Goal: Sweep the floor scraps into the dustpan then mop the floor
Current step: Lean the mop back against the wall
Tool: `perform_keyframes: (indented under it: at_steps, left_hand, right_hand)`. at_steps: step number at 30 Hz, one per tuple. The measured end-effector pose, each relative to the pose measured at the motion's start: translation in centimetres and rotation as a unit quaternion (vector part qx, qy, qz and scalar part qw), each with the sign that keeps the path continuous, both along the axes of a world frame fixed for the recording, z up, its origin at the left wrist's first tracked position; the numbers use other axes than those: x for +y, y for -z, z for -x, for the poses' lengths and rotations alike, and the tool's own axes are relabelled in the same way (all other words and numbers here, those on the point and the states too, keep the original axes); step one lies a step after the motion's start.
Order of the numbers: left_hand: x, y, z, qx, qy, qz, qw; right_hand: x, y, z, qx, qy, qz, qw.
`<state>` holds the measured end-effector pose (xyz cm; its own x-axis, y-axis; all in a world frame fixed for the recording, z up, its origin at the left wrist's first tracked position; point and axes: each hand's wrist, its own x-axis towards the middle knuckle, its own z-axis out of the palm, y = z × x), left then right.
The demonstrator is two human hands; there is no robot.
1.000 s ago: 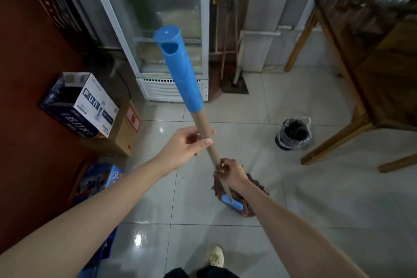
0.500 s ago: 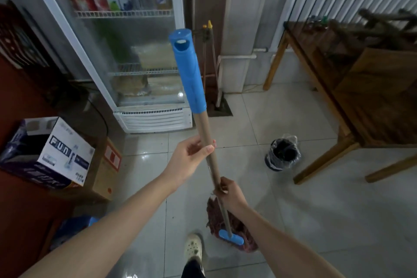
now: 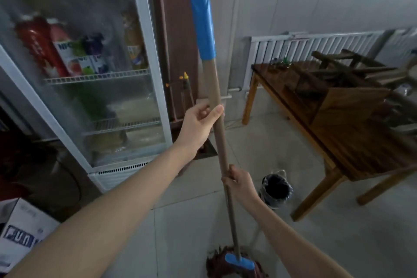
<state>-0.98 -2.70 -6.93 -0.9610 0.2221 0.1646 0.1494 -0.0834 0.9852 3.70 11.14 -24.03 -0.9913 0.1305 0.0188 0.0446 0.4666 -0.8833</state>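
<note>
Since a second ago the mop (image 3: 220, 119) has been brought from a backward lean to nearly upright, and its head has been drawn to the bottom edge of the view. Its brown shaft is clasped in two places. Higher up, the left hand (image 3: 198, 125) is wrapped loosely round it, thumb laid along the front and fingers curled behind. Lower down, the right hand (image 3: 240, 181) is closed tightly about it. A blue sleeve (image 3: 201, 13) covers the top of the shaft. At the bottom, the dark red mop head (image 3: 222, 263) is pressed against the pale tiled floor (image 3: 180, 228), with a blue clamp (image 3: 239, 263) across it.

Just right of the right hand, a small bin (image 3: 276, 189) lined with a dark bag is seen on the tiles, near the leg of a wooden table (image 3: 352, 142). A glass-door fridge (image 3: 90, 88) is seen to the left, a white radiator (image 3: 316, 45) behind the table, and a printed cardboard box (image 3: 24, 232) at lower left.
</note>
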Motion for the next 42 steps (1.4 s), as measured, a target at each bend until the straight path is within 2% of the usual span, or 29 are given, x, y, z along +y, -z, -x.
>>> perform_keyframes:
  at_steps: [7, 15, 20, 27, 30, 33, 42]
  left_hand:
    - [1.5, -5.4, 5.1, 0.059, 0.016, 0.024, 0.998]
    - [3.9, -9.3, 8.8, 0.138, 0.019, 0.018, 0.990]
    - [5.5, -12.4, 11.6, 0.178, 0.009, 0.032, 0.983]
    - [9.0, -16.2, 17.8, 0.216, -0.024, 0.007, 0.976]
    - [11.8, -17.0, 21.4, 0.227, -0.031, 0.002, 0.973]
    - [15.0, -18.0, 25.0, 0.228, -0.028, 0.023, 0.973]
    - [20.6, -19.1, 35.5, 0.239, 0.024, 0.078, 0.968]
  right_hand:
    - [0.8, -4.1, 5.0, 0.062, 0.022, 0.050, 0.997]
    - [1.4, -9.2, 10.0, 0.086, 0.025, 0.080, 0.993]
    - [2.3, -12.1, 14.0, 0.088, 0.002, 0.133, 0.987]
    - [5.3, -15.9, 21.4, 0.114, -0.042, 0.113, 0.986]
    - [8.0, -16.6, 25.4, 0.124, -0.058, 0.183, 0.973]
    - [11.4, -17.4, 29.5, 0.129, -0.075, 0.212, 0.966]
    - [19.4, -18.6, 40.3, 0.143, -0.069, 0.119, 0.980]
